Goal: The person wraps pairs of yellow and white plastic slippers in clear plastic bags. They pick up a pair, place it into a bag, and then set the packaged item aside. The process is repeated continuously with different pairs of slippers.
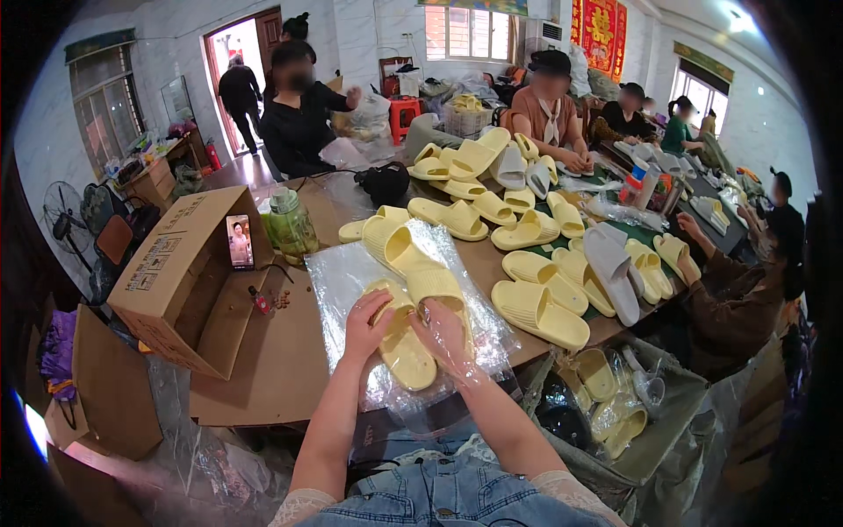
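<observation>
Hands at the table's near edge: left hand (367, 327) and right hand (443, 335) each clasp 1 of 2 yellow slippers (409, 356) inside a clear plastic bag (342, 272).

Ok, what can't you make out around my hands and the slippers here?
Head view:
- Right hand: fingers lie under the clear bag, glare blurs them.
- Yellow slippers: heel ends covered by both hands.
- Left hand: palm faces down, grip unseen.
- Phone: screen too small.

slippers (413, 351): matt yellow foam, ribbed | bag (351, 281): glossy clear plastic | box (167, 263): matt cardboard
</observation>
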